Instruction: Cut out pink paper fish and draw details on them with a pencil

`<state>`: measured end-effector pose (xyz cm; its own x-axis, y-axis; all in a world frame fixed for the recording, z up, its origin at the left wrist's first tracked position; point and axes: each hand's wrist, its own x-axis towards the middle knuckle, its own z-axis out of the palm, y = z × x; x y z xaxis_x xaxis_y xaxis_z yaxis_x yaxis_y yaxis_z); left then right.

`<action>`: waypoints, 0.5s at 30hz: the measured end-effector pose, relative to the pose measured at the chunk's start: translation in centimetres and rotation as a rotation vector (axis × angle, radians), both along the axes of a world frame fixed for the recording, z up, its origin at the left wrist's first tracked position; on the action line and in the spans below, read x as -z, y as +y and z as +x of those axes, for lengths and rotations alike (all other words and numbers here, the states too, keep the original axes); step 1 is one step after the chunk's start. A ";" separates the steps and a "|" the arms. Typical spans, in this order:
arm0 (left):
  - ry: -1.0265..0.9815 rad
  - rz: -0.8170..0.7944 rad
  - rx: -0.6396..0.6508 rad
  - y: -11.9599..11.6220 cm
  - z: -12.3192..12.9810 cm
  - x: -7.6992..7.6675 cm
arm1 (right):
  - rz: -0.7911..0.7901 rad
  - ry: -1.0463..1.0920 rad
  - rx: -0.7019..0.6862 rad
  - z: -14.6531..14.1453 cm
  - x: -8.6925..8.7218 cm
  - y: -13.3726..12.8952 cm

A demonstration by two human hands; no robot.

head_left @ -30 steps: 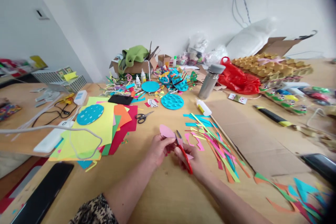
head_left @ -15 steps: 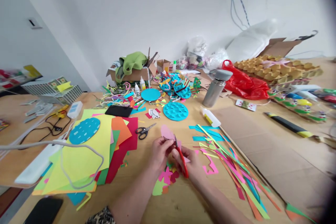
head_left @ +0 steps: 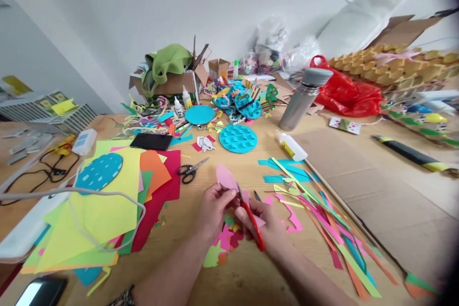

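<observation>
My left hand [head_left: 215,206] pinches a piece of pale pink paper [head_left: 225,176] between thumb and fingers. Red-handled scissors [head_left: 255,227] are in my right hand [head_left: 266,224], their blades at the paper's right edge. More pink paper shows by the right-hand fingers, and a dark pointed tip [head_left: 257,195] juts above them; I cannot tell what it belongs to. Below both hands lie small cut paper shapes [head_left: 225,239] in pink, green, red and orange. Black-handled scissors [head_left: 191,170] rest on the table, left of the pink paper.
Coloured sheets [head_left: 103,210] are stacked at left under a grey cable [head_left: 107,193]. Paper strips [head_left: 330,229] and cardboard [head_left: 380,186] lie at right. Farther back are a glue bottle [head_left: 292,147], a metal flask [head_left: 303,100], a blue dimpled disc [head_left: 238,138] and a phone [head_left: 151,141].
The head view has shifted slightly, so the table items sit farther apart. Both hands keep hold of the paper and scissors near the same spot. The dark tip now shows above my right hand.
</observation>
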<state>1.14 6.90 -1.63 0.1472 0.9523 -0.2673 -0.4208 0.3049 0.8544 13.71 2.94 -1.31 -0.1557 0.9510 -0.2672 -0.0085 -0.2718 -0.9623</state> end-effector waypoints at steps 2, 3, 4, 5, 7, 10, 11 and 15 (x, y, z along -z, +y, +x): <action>0.010 -0.003 0.003 0.0 -0.1 0.0 | -0.022 -0.008 -0.024 0.1 -0.3 0.0; 0.015 -0.003 0.005 0.0 -0.2 -0.1 | -0.035 -0.011 -0.035 0.2 -0.5 0.0; 0.018 -0.004 0.009 0.0 -0.2 -0.1 | -0.046 -0.015 -0.042 0.3 -0.7 0.0; 0.021 -0.005 0.014 0.1 -0.2 -0.1 | -0.052 -0.019 -0.049 0.3 -0.8 0.0; 0.025 -0.006 0.022 0.1 -0.3 -0.1 | -0.048 -0.026 -0.058 0.4 -0.9 0.0; 0.034 -0.006 0.024 0.1 -0.3 -0.1 | -0.032 -0.019 -0.064 0.5 -0.7 -0.2; 0.036 -0.005 0.024 0.2 -0.3 -0.1 | -0.029 -0.016 -0.064 0.5 -0.6 -0.2; 0.046 0.000 0.044 0.1 -0.4 -0.2 | -0.010 -0.027 -0.082 0.6 -0.2 -0.3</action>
